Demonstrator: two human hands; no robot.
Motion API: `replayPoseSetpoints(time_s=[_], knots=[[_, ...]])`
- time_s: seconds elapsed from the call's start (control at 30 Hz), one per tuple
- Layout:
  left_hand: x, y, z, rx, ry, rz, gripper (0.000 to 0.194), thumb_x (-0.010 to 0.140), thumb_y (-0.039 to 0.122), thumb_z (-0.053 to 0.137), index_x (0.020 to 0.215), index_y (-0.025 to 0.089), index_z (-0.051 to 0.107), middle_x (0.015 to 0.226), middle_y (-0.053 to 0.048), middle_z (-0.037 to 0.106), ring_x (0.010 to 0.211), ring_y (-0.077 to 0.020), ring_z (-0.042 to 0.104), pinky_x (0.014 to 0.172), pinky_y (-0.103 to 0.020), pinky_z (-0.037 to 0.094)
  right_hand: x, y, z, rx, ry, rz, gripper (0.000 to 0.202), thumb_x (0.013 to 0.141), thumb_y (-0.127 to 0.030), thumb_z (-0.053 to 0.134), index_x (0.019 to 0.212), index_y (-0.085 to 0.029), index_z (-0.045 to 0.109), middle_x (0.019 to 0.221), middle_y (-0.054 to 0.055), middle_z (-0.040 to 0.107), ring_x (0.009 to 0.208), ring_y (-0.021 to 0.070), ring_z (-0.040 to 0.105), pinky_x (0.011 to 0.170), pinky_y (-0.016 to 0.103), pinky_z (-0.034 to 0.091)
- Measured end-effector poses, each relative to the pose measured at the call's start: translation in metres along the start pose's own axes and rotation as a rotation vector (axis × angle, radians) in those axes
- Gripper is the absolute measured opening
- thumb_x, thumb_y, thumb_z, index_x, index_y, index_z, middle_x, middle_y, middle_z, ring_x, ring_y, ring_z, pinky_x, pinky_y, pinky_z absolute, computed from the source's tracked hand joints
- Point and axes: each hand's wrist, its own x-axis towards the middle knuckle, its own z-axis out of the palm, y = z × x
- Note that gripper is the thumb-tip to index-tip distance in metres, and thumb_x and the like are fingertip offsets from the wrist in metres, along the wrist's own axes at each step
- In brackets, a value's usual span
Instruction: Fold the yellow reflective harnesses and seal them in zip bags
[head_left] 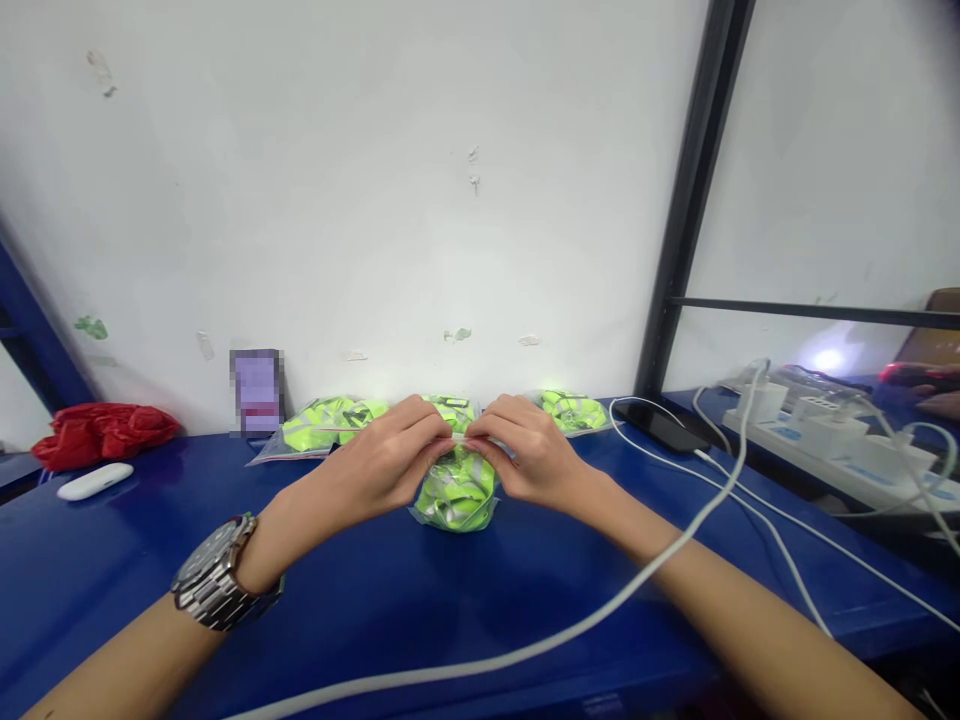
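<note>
My left hand (397,452) and my right hand (531,450) meet at the top edge of a clear plastic bag (456,502). Fingertips of both pinch that edge close together. Inside the bag is bunched neon yellow-green material with silvery reflective strips; its exact kind is unclear. The bag hangs down or stands upright below my fingers; whether it touches the table cannot be seen for sure. Behind my hands, a similar packed bag (311,430) lies to the left and another bag (576,410) to the right. A further neon bundle between them is mostly hidden.
A white cable (570,632) crosses in front of my right forearm. On the blue table (360,600) are a red plastic bag (105,432), a white oval case (96,482), a phone against the wall (258,392), a black phone (660,425) and a power strip with chargers (825,440).
</note>
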Motion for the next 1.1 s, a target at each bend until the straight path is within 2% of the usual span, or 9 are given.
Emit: replayPoseSetpoints(time_s=[0.23,1.1], knots=[[-0.001,-0.003,0.001,-0.025,0.001,0.002,0.007,0.095,0.013,0.045,0.094,0.014,0.051,0.085,-0.005,0.053,0.081,-0.0154,0.048,0.070,-0.030,0.043,0.001,0.000,-0.002,0.023,-0.010,0.000,0.017,0.093,-0.021,0.047,0.084,-0.015,0.061,0.074,0.006,0.059,0.069,0.0161,0.051,0.063,0.030,0.039],[0.002,0.009,-0.004,-0.037,-0.061,-0.008,0.011,0.095,0.016,0.042,0.097,0.014,0.053,0.087,-0.006,0.054,0.081,-0.0161,0.049,0.070,-0.030,0.044,0.003,-0.005,-0.004,0.112,-0.007,-0.005,0.012,0.087,-0.015,0.048,0.079,-0.016,0.057,0.068,0.004,0.057,0.064,0.0151,0.049,0.061,0.030,0.038]])
